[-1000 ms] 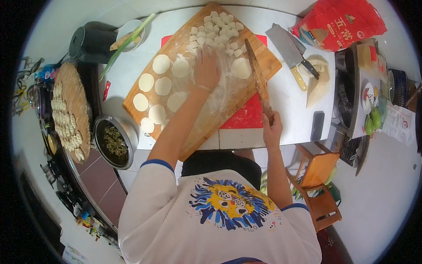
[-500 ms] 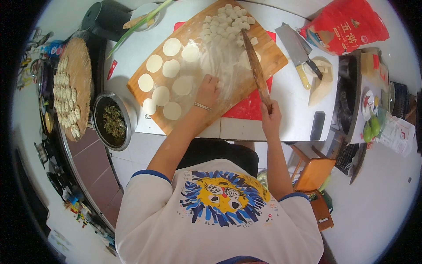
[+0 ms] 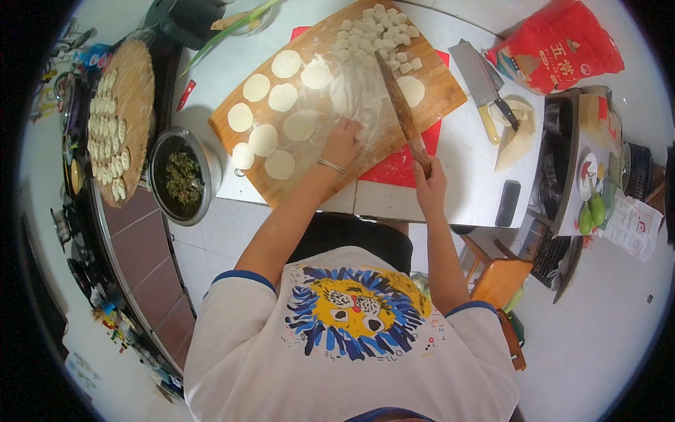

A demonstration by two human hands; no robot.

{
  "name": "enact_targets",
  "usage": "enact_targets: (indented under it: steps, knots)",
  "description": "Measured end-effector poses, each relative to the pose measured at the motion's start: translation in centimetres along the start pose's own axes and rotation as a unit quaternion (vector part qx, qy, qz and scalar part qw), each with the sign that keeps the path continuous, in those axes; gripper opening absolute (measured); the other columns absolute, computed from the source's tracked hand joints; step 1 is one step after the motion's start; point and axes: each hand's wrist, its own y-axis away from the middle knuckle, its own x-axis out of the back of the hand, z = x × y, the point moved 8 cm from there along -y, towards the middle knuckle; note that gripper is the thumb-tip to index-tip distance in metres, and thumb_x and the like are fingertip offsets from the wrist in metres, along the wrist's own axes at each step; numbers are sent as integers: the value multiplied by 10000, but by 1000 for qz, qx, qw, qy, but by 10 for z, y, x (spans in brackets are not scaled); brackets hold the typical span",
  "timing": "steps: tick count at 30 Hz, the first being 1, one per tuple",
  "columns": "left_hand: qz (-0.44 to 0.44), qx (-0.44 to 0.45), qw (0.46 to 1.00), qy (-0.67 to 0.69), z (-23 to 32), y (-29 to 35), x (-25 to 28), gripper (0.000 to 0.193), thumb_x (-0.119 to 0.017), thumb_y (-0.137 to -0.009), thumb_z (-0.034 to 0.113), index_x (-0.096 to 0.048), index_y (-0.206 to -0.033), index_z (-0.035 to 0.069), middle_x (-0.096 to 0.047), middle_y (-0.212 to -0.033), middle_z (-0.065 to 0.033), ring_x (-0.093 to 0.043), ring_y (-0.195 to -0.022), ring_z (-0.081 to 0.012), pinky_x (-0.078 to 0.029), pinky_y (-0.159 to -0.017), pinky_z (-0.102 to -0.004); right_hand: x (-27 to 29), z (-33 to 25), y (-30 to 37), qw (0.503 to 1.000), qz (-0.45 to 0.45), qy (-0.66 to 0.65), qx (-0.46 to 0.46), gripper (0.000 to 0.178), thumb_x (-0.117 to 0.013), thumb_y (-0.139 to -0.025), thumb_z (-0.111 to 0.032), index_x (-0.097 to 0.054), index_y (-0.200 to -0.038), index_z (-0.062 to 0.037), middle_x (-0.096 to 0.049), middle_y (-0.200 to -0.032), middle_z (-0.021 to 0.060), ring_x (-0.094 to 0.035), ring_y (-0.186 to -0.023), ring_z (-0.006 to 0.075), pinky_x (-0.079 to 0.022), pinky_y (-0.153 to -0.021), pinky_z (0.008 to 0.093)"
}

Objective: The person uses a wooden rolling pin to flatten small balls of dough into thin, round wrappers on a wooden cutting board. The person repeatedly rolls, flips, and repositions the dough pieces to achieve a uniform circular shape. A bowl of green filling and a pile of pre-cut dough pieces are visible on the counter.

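My right hand (image 3: 430,181) grips the near end of a long wooden rolling pin (image 3: 401,112), which slants away over the board. The pin's far tip lies by a pile of small floured dough pieces (image 3: 365,35). My left hand (image 3: 340,146) rests low over the board, left of the pin, with its fingers curled in. Whatever is under those fingers is hidden. Several round dough wrappers (image 3: 283,98) are spread on the left of the wooden board (image 3: 439,91). One more round wrapper (image 3: 410,91) lies right of the pin. Flour whitens the middle of the board.
Left of the table are a metal bowl of dark green filling (image 3: 184,179) and a round board of shaped dumplings (image 3: 137,98). A cleaver (image 3: 479,76), a black-handled knife (image 3: 505,109), a phone (image 3: 509,202) and a red bag (image 3: 555,49) lie right. A red mat (image 3: 394,169) shows under the board.
The rolling pin has swung left across the board, uncovering the round wrapper on the right. My left hand stays near the same spot, fingers still curled. The whole view has shifted slightly.
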Motion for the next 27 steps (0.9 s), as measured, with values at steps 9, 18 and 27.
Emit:
enact_targets:
  steps: [9, 18, 27]
  knots:
    - [-34, 22, 998, -58, 11, 0, 4, 333, -698, -704, 60, -583, -1013, 19, -541, -989, -177, -582, -923, -380, -498, -784, -444, -6, 0, -3, 1000, -20, 8, -11, 245, -649, -914, -245, -598, -978, -15, -562, -730, 88, -531, -661, 181, -444, -633, 329]
    - [-49, 42, 983, -174, 6, -2, -1, 421, -690, -733, 172, -580, -1125, 63, -549, -1021, -160, -587, -948, -347, -501, -794, -433, -12, -3, -6, 999, -24, 21, 5, 209, -634, -922, -195, -591, -1009, -10, -550, -738, 56, -497, -666, 136, -429, -631, 297]
    - [53, -59, 959, -272, 35, -36, -29, 730, -627, -808, 354, -382, -1407, 15, -329, -1480, -204, -315, -1368, -356, -261, -1128, -462, -9, 1, -10, 1000, -19, 16, -4, 247, -667, -899, -239, -591, -992, -23, -582, -734, 98, -546, -650, 199, -446, -621, 341]
